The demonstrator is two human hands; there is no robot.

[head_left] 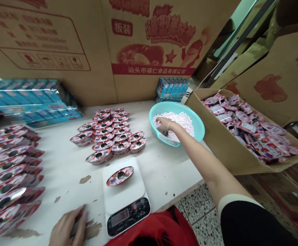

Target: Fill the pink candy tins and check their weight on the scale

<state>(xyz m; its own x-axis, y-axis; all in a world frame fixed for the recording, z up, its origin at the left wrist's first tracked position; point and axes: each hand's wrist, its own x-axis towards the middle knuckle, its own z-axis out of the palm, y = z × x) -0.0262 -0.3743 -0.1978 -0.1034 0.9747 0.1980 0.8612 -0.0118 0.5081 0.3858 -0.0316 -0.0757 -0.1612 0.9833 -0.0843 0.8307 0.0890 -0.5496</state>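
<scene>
Our right hand (163,123) sat half-curled in light, slippery pink candy pellets (182,124), best scooped from underneath, in the teal plastic bowl (164,106) far right on the tabletop (64,171); our left hand's (68,228) grip was unclear.

The digital scale's readout (118,217) is too blurred to read exactly.

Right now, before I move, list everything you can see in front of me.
White table: one, white, chipped, under most items
Digital scale: one, white and black, near edge
Packet: one, red and silver, on scale
Clustered packets: about twenty, red and silver, mid-table
Row packets: many, red and silver, table's left
Plastic bowl: one, teal, table's right
Candies: many, pale pink, in bowl
Cardboard box: one, brown, right of bowl
Boxed packets: many, pink, in box
Shrink-wrapped packs: two stacks, blue, behind table
Left hand: one, bare, on table
Right hand: one, bare, bangled, in candies
</scene>
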